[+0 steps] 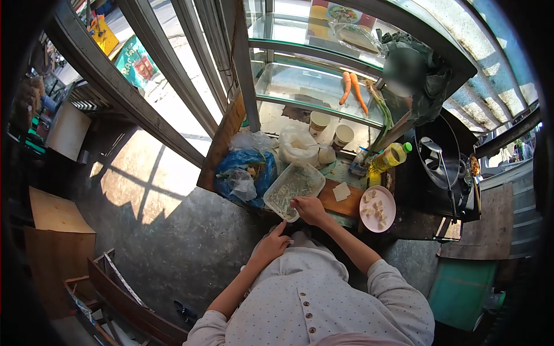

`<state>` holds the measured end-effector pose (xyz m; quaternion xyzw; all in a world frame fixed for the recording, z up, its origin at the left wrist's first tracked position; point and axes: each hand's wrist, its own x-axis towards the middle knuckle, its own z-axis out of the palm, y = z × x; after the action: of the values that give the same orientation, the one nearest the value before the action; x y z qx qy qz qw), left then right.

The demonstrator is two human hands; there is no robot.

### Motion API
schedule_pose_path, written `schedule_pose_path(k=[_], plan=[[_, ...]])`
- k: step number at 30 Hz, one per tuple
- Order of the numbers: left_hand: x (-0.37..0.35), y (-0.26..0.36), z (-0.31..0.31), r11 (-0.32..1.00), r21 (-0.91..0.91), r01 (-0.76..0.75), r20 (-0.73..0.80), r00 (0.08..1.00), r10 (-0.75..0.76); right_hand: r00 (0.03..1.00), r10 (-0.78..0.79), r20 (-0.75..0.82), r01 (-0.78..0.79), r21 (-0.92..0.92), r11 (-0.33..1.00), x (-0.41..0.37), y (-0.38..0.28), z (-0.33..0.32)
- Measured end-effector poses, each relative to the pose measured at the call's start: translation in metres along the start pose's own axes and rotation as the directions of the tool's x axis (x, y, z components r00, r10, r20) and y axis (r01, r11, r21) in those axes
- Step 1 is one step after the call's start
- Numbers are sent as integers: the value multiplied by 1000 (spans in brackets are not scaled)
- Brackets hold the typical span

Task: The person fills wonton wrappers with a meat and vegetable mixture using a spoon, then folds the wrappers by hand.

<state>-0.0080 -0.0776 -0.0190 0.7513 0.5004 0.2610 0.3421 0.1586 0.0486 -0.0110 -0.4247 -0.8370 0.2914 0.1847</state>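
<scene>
A clear plastic container point(295, 187) with pale contents lies at the counter's front edge. My right hand point(309, 210) is at its right front side, fingers curled together; anything within them is hidden. Just below its front corner is my left hand point(273, 244), the index finger stretched toward the container and the other fingers bent. To the right sits a brown cutting board point(350, 204) with a flat pale piece point(342, 191) on it. Beyond that, a pink plate point(369, 222) holds several pale cubes.
A blue plastic bag point(266, 180) lies left of the container. Behind stand two paper cups point(343, 135) and a white bag point(295, 144). Carrots point(356, 92) rest on a glass shelf. A yellow bottle point(388, 157) and a wok point(441, 153) are at the right.
</scene>
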Motion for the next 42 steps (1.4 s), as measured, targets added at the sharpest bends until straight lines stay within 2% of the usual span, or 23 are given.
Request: schedule_pose_path(k=[3, 6, 9, 12, 13, 15, 17, 18, 19, 21, 22, 24, 26, 30, 32, 38, 42], plan=[[0, 1, -2, 1000, 5, 7, 11, 1000, -7, 1000, 17, 13, -18, 82, 996, 0, -3, 2], [0, 1, -1, 1000, -13, 10, 5, 1000, -10, 999, 41, 7, -42, 87, 995, -3, -10, 5], [0, 1, 1, 999, -26, 27, 2, 1000, -27, 995, 39, -95, -23, 172, 985, -12, -14, 10], [1, 1, 0, 998, -35, 48, 10, 999, -47, 969, 128, -210, -70, 263, 962, -21, -5, 18], [1, 2, -1, 998, -39, 53, 15, 999, -52, 946, 258, -198, -158, 413, 897, -25, 2, 22], [0, 2, 0, 998, -37, 50, -5, 999, -50, 861, 494, -117, -296, 675, 676, -32, 17, 28], [1, 1, -2, 995, -71, 66, -31, 997, -69, 701, 711, 52, -282, 936, 209, -38, 29, 27], [3, 3, -7, 990, -109, 84, -46, 995, -90, 618, 765, 178, -218, 975, -50, -39, 29, 23], [5, 6, -10, 984, -146, 101, -59, 992, -111, 655, 738, 160, -170, 983, -62, -39, 29, 19], [11, 16, -20, 900, -328, 288, -109, 934, -339, 722, 682, 116, -73, 993, -92, -43, 24, 9], [16, 19, -24, 831, -417, 368, -115, 885, -451, 750, 651, 117, -74, 993, -94, -42, 13, -3], [27, 17, -28, 605, -701, 377, -62, 813, -578, 800, 587, 119, -75, 992, -99, -42, -10, -28], [42, 13, -35, 307, -897, 319, 34, 740, -672, 834, 537, 125, -57, 988, -141, -42, -25, -45], [69, 16, -52, 34, -990, 133, 90, 817, -569, 911, 407, 63, 43, 968, -247, -44, -32, -60], [79, 31, -65, -75, -993, 88, 114, 843, -525, 913, 407, 20, 81, 970, -230, -45, -29, -59], [89, 51, -72, -266, -963, 35, 165, 859, -485, 904, 428, 16, 106, 959, -261, -50, -28, -63], [90, 58, -72, -355, -935, 12, 198, 847, -493, 903, 430, -10, 122, 965, -234, -55, -29, -65]])
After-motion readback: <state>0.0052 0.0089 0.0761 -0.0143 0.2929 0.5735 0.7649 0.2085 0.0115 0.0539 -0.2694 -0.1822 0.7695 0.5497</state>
